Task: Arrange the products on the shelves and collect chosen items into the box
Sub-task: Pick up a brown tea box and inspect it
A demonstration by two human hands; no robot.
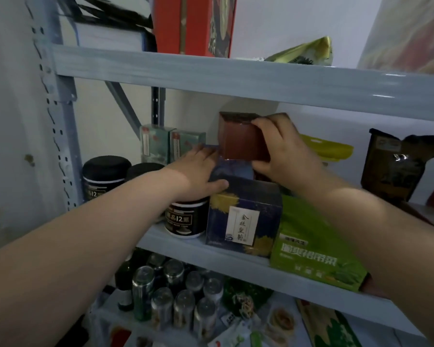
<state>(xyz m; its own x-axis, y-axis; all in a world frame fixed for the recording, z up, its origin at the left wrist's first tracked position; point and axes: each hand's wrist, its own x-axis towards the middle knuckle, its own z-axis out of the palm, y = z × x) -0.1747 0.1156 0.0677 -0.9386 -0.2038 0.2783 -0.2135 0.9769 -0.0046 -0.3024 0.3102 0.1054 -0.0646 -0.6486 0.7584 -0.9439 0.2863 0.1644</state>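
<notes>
Several black jars (105, 176) stand left of the dark blue box (243, 216) on the middle shelf (236, 261). The left hand (198, 171) lies flat on that box's top, fingers straight. Just above its rear, the right hand (283, 151) grips a reddish-brown box (238, 139). A green carton (311, 254) sits against its right side.

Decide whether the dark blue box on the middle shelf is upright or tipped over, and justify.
Upright. The dark blue box sits flat on the shelf, its label reading the right way up.
</notes>
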